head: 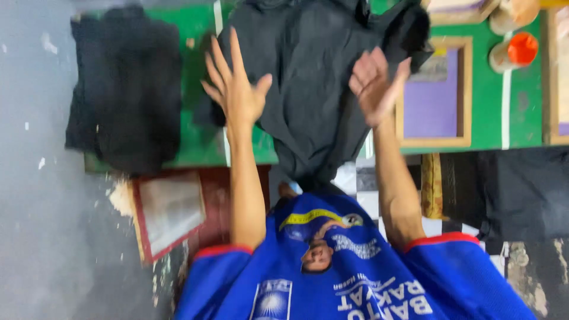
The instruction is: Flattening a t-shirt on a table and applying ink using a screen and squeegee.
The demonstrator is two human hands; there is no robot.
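Head view: orange-lidded jar (514, 52) beside purple wooden-framed screen (434, 93).

The whole view is motion-blurred; edges of the left hand (237, 95) and right hand (374, 86) are smeared, finger detail unclear. The dark garment (314, 101) runs off the frame at 12 o'clock, and covers part of the green table (486, 101). At 2 o'clock, the orange-capped bottle (514, 52) is too blurred to identify further. At 3 o'clock, a wooden frame (557, 77) is cut by the edge. The folded black pile (127, 89), at 10 o'clock, shows no readable folds.
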